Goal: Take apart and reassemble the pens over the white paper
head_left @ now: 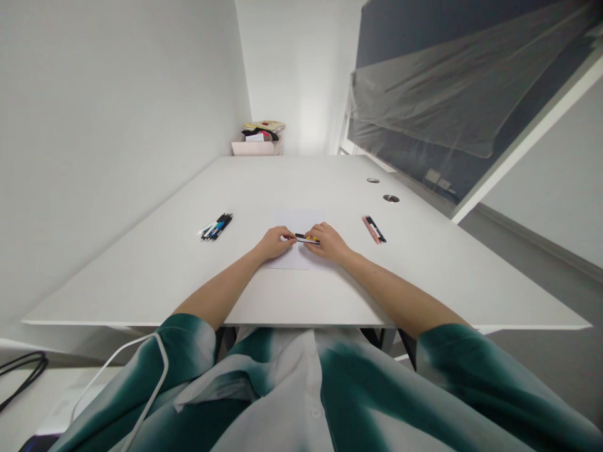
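Note:
Both my hands rest on a white sheet of paper lying on the white table. My left hand and my right hand are closed on the two ends of a small black and yellow pen, held level just above the paper. The fingers of both hands are curled round it.
A bunch of several dark and blue pens lies to the left. A pink case with a black pen lies to the right, near two cable holes. A box of clutter sits at the far end. Wall on the left.

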Demonstrator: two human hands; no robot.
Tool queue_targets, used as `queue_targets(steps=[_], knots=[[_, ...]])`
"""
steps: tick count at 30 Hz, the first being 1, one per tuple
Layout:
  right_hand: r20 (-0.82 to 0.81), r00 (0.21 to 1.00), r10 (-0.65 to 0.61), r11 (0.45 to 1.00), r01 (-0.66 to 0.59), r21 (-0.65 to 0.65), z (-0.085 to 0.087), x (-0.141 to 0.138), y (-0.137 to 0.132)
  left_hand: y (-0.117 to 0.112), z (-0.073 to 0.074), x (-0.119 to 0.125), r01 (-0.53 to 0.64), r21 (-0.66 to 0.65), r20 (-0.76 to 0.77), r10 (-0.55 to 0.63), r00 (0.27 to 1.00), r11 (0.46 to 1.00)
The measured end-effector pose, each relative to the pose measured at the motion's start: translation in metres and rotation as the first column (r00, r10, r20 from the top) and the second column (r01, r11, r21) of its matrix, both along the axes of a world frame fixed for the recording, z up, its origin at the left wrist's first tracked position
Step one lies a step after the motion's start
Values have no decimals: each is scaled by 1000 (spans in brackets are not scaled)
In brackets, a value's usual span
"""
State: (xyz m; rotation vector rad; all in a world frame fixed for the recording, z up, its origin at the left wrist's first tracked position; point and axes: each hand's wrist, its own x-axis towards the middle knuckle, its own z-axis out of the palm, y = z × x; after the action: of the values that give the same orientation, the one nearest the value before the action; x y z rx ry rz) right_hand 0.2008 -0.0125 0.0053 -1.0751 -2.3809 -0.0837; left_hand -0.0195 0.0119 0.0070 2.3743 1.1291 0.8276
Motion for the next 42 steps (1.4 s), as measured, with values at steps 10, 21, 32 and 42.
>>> queue_targets(steps=[10, 21, 32, 42], knots=[[17, 999, 51, 999, -51, 10, -5, -2, 1, -4, -1, 5, -14, -39, -19, 14, 1000, 999], [92, 996, 0, 999, 4, -49, -3, -1, 0, 9, -7, -7, -162, 79, -124, 171, 977, 984], [103, 995, -9, 998, 16, -67, -4, -3, 0, 7, -8, -5, -80, 97, -165, 95, 982, 992], [113, 994, -15, 998, 22, -67, -4, -1, 0, 7, -7, -2, -113, 86, -295, 134, 946, 990]])
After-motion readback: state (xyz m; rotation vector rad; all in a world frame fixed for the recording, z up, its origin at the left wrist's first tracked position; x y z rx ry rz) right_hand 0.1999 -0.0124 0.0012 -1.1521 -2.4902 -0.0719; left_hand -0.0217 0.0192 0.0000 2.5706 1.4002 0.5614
